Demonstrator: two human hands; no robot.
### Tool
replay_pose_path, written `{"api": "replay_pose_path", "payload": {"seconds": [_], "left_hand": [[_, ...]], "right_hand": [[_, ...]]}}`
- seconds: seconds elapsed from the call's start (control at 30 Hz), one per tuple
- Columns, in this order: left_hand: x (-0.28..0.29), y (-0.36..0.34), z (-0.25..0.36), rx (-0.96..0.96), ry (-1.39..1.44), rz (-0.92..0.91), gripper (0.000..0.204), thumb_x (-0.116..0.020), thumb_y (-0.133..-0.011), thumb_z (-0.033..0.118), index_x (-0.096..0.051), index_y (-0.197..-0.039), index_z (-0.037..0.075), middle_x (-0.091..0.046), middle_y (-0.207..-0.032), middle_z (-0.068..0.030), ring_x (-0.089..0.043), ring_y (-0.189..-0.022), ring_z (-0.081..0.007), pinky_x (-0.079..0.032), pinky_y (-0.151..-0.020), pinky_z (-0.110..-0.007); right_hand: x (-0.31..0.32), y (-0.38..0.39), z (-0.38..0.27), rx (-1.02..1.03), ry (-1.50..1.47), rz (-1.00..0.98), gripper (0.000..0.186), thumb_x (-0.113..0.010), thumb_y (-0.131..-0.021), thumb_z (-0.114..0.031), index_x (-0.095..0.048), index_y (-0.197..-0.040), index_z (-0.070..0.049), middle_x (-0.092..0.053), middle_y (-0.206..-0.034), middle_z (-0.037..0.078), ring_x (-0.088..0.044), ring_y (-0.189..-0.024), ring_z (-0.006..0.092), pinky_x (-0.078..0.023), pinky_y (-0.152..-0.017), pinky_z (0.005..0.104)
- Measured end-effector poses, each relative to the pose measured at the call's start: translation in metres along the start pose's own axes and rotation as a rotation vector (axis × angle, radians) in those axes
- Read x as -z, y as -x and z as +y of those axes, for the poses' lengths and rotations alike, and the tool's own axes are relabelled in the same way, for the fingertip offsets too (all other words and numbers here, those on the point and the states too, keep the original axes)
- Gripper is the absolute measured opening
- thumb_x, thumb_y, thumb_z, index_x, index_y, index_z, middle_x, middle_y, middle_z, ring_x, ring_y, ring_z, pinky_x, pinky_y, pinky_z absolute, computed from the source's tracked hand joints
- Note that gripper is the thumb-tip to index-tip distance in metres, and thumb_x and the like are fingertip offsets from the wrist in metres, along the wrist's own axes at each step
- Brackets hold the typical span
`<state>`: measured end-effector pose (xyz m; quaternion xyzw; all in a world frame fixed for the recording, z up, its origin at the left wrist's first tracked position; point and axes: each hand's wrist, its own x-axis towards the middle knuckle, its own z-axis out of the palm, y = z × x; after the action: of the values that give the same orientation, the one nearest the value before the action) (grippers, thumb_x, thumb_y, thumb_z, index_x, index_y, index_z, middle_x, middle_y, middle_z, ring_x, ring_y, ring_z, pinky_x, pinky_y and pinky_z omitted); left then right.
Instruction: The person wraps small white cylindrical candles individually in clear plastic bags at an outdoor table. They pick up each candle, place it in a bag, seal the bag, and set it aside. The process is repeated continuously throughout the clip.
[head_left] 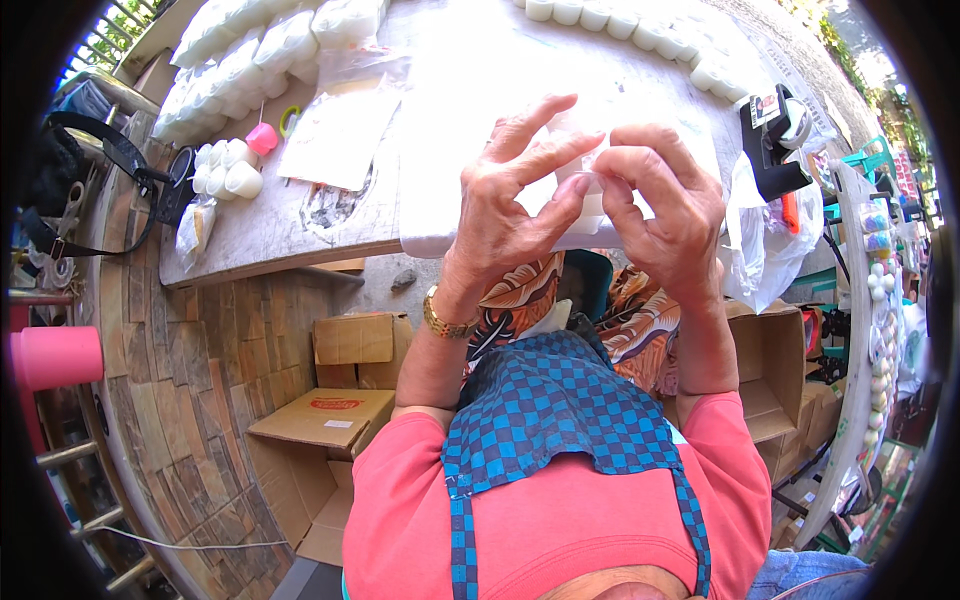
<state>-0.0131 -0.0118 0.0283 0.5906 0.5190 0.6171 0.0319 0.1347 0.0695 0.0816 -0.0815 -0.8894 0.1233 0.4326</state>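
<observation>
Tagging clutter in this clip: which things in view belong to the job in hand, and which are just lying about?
In the job, likely:
- left hand and right hand, fingertips close together
- whitish item at the hands, washed out
- white cylinders on the table
- perhaps the black tape dispenser

Lying about, seemingly:
- pink container
- cardboard box
- black strap

A pale wooden table (pixel 280 238) was stacked with white cylinders (pixel 240 75) at its far left corner; a black tape dispenser (pixel 775 150) was placed by its right edge.
</observation>
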Motion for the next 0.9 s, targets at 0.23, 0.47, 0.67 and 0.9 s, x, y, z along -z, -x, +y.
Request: {"api": "replay_pose_path", "payload": {"seconds": [0.23, 0.47, 0.67, 0.9], "left_hand": [[-0.015, 0.009, -0.002, 0.084, 0.097, 0.123, 0.041, -0.068, -0.079, 0.009, -0.072, -0.119, 0.016, -0.055, -0.138, -0.0231, -0.055, -0.126, -0.0376, -0.046, -0.102, -0.045], [0.003, 0.013, -0.013, 0.086, 0.285, -0.141, 0.043, -0.064, -0.089, 0.017, -0.063, -0.133, 0.014, -0.050, -0.141, -0.0265, -0.042, -0.137, -0.0430, -0.038, -0.108, -0.050], [0.003, 0.013, -0.014, 0.076, 0.168, -0.155, 0.047, -0.061, -0.093, 0.022, -0.055, -0.139, 0.013, -0.054, -0.141, -0.0177, -0.039, -0.138, -0.0443, -0.037, -0.109, -0.050], [-0.002, 0.009, -0.016, 0.110, 0.195, -0.102, 0.050, -0.060, -0.095, 0.026, -0.051, -0.143, 0.012, -0.054, -0.142, -0.0164, -0.040, -0.137, -0.0437, -0.037, -0.110, -0.051]], "right_hand": [[-0.012, 0.011, 0.014, 0.311, 0.207, 0.132, 0.025, -0.075, -0.065, -0.004, -0.068, -0.088, -0.007, -0.063, -0.093, 0.006, -0.065, -0.076, 0.0212, -0.054, -0.063, 0.0341], [-0.017, 0.026, 0.022, 0.475, 0.339, 0.151, 0.025, -0.075, -0.061, -0.008, -0.068, -0.086, -0.008, -0.062, -0.095, 0.006, -0.065, -0.076, 0.0198, -0.057, -0.063, 0.0329], [-0.016, 0.025, 0.031, 0.531, 0.360, 0.147, 0.025, -0.074, -0.062, -0.007, -0.069, -0.086, -0.007, -0.061, -0.097, 0.006, -0.065, -0.077, 0.0184, -0.057, -0.062, 0.0314], [-0.010, 0.019, 0.038, 0.559, 0.372, 0.080, 0.027, -0.073, -0.064, -0.007, -0.070, -0.090, -0.006, -0.061, -0.098, 0.006, -0.065, -0.081, 0.0179, -0.057, -0.066, 0.0309]]}}
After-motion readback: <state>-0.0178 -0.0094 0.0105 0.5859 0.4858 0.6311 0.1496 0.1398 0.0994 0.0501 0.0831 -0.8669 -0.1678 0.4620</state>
